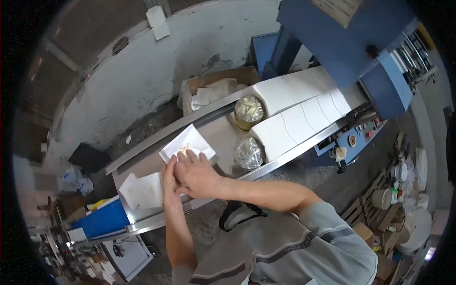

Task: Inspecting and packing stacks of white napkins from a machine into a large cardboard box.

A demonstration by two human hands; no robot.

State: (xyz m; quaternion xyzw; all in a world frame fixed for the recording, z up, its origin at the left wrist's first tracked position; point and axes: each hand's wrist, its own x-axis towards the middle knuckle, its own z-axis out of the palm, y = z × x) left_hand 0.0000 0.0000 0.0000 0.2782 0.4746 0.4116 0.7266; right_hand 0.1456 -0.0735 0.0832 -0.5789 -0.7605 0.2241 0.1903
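Observation:
A stack of white paper napkins (189, 139) with a small gold-brown print lies turned at an angle on the metal conveyor table (223, 135). My right hand (197, 176) rests on its near side, fingers spread over the paper. Beside it, my left hand (170, 183) is upright with its fingers stretched along the stack's near left corner, partly covered by my right hand. Another printed napkin stack (145, 190) sits just left of my left hand. To the right, two round, clear-wrapped weights (249, 108) (249, 153) stand against the ends of two long napkin rows (294, 126).
A blue machine (327, 35) rises over the table's far right end. Behind the table stands a cardboard box (213, 80) with white paper in it. Metal rails (152, 147) edge the table; a blue surface (102, 220) adjoins its left end. Pallets and boxes (375, 199) stand at right.

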